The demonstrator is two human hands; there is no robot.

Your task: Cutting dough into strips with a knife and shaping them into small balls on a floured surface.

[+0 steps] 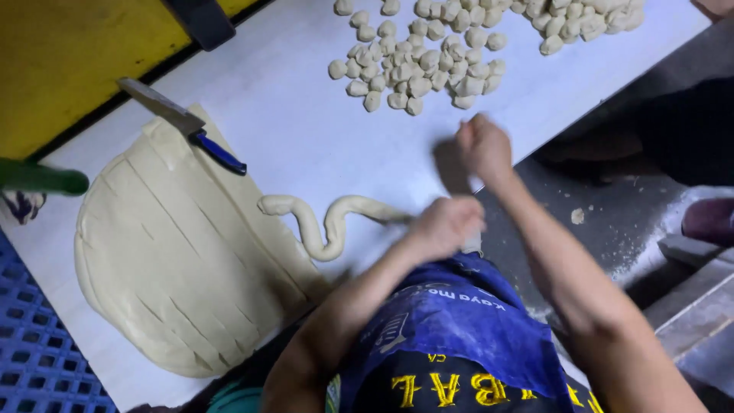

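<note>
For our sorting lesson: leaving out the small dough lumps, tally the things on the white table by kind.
Knife: 1
Flat scored dough sheet: 1
Dough rope, held by the left hand: 1
Total: 3
The blurred right hand is raised above the table.

One knife [183, 122], one scored dough slab [176, 260], one dough rope [321, 222], two piles of cut dough pieces [417, 69], too many to count, two hands.
</note>
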